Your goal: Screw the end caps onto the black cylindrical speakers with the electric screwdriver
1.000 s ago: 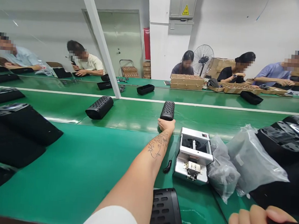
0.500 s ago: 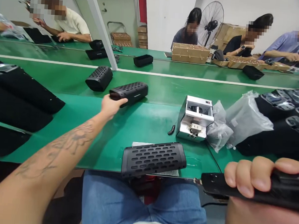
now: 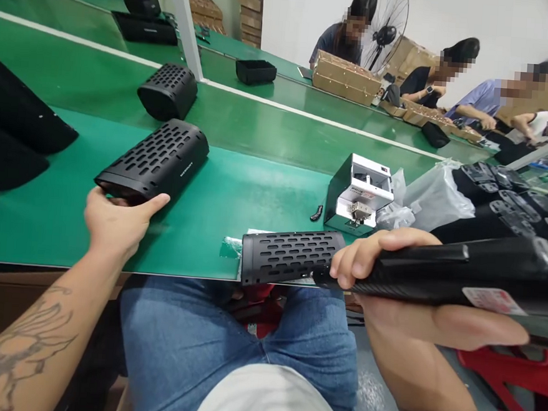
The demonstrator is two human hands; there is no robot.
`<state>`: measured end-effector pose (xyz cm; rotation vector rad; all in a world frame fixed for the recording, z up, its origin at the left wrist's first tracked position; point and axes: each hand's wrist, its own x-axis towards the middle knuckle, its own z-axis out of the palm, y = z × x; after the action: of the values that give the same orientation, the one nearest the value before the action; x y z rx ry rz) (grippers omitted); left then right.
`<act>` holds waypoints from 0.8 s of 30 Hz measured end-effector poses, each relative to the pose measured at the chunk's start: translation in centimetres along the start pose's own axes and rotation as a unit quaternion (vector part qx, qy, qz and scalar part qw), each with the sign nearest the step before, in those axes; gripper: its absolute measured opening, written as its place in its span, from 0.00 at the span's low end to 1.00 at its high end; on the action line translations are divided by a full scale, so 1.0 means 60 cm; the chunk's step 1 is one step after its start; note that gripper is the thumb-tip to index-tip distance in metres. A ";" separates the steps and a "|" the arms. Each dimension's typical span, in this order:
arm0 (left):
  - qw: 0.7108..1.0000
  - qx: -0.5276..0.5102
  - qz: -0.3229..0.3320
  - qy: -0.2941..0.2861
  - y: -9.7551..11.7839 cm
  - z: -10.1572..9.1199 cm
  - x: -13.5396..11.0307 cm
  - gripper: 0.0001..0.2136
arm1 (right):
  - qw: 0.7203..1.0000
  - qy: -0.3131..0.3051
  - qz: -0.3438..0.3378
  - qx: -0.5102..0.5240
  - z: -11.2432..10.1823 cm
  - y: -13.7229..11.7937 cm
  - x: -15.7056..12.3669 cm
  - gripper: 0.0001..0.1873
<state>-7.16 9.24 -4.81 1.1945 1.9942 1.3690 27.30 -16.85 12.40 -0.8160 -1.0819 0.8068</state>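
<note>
My left hand grips the near end of a black speaker housing with slotted holes on top, thumb on its side and fingers under the end. In my right hand is a black electric screwdriver, its tip pointing left. A second slotted speaker housing lies at the bench's front edge, on a pale pad mostly hidden beneath it. The screwdriver's nose reaches this housing's right end; whether the bit touches a screw I cannot tell.
A white-and-black screw feeder stands behind the right hand, with a small black piece beside it. Plastic bags and stacked black housings sit to the right. Another housing lies farther back. Several people work across the bench.
My left hand has drawn the far speaker housing nearer and to the left. The electric screwdriver has come left to the front housing's end. The view has turned and tilted.
</note>
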 end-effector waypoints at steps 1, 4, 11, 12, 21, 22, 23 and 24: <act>1.000 0.007 0.001 -0.010 0.001 -0.004 -0.006 0.45 | 1.000 0.003 -0.013 -0.010 0.005 0.004 0.002 0.33; 0.999 0.022 0.015 -0.029 0.010 -0.022 -0.039 0.55 | 0.998 0.027 -0.039 -0.032 0.019 0.023 0.003 0.36; 0.951 -0.021 0.211 -0.225 0.037 -0.072 -0.225 0.43 | 0.996 0.051 -0.048 -0.049 0.033 0.043 0.004 0.37; 0.929 0.014 0.225 -0.293 0.041 -0.074 -0.248 0.47 | 0.996 0.047 -0.050 -0.051 0.034 0.042 0.004 0.37; 0.837 0.063 0.250 -0.482 0.069 -0.027 -0.291 0.52 | 0.998 -0.025 -0.046 -0.034 0.034 0.049 0.013 0.37; 0.836 0.057 0.256 -0.482 0.071 -0.025 -0.290 0.50 | 0.998 -0.032 -0.040 -0.028 0.032 0.052 0.014 0.37; 0.836 0.055 0.260 -0.481 0.073 -0.024 -0.290 0.48 | 0.998 -0.038 -0.035 -0.021 0.031 0.054 0.016 0.37; 0.836 0.056 0.262 -0.479 0.075 -0.025 -0.289 0.47 | 0.999 -0.042 -0.031 -0.014 0.029 0.057 0.017 0.37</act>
<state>2.75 -5.51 -2.03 2.0455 1.0529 0.5743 25.37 -14.11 10.32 -0.7740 -1.1897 0.7801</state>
